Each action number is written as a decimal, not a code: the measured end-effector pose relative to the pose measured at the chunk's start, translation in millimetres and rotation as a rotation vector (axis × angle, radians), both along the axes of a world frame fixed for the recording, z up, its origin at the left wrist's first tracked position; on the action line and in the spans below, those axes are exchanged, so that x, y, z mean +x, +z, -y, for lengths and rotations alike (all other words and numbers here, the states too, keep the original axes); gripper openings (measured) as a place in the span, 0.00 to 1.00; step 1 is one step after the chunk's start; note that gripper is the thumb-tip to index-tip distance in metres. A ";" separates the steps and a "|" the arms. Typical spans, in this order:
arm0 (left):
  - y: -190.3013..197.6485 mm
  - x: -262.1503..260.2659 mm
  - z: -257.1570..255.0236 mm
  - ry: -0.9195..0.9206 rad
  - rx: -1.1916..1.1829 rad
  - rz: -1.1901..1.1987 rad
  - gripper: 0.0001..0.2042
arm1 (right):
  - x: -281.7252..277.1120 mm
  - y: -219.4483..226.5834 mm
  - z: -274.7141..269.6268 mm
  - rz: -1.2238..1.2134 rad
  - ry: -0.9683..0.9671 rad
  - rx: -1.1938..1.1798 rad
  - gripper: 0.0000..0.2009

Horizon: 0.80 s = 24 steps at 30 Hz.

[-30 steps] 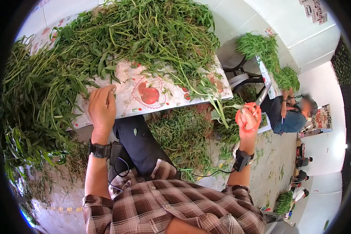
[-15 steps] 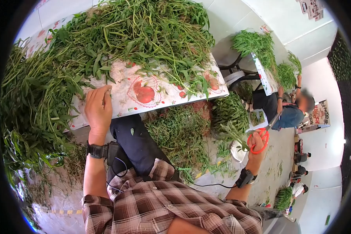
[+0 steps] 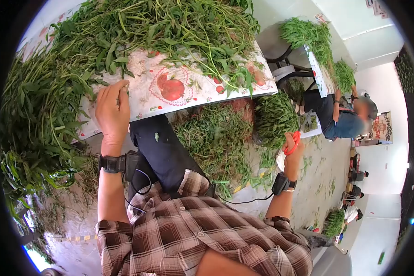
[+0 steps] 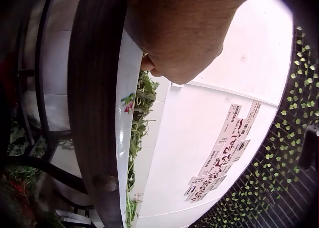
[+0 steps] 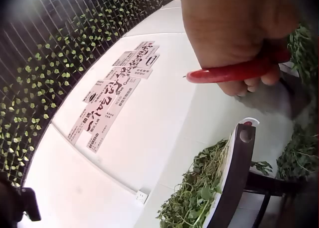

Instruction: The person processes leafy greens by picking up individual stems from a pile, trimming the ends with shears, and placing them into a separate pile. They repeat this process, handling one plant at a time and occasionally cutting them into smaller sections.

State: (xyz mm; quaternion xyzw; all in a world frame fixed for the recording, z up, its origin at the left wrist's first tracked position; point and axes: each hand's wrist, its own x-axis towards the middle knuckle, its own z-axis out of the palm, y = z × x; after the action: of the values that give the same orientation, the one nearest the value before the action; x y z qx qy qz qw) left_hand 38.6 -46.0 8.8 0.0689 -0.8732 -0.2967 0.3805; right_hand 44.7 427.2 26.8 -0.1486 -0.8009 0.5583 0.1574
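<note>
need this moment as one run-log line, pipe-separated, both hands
left hand: at near edge of table | right hand: grips red-handled scissors, beyond table edge | greens: heaped on table

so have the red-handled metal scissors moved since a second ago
Yes. In the head view, the red-handled metal scissors now sit lower, farther from the near right corner of the white fruit-print table.
</note>
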 end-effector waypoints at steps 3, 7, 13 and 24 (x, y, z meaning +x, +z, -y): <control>-0.6 0.3 0.5 0.009 -0.011 -0.006 0.07 | -2.1 -4.6 3.8 0.034 0.020 0.024 0.10; -1.2 -0.7 1.1 0.009 -0.024 -0.027 0.07 | -6.4 -5.7 14.7 0.043 0.037 -0.006 0.09; -0.7 0.0 0.8 0.014 -0.026 -0.012 0.07 | -12.0 -7.9 33.5 0.069 0.071 -0.023 0.09; 0.2 0.4 1.4 -0.003 -0.032 -0.028 0.07 | -22.9 -4.0 58.8 0.072 0.168 -0.020 0.10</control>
State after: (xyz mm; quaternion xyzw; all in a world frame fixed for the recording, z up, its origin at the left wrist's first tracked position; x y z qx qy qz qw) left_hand 39.0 -47.4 9.0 0.0574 -0.8724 -0.2840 0.3936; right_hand 21.9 368.4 22.8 -0.1023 -0.8102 0.5716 0.0797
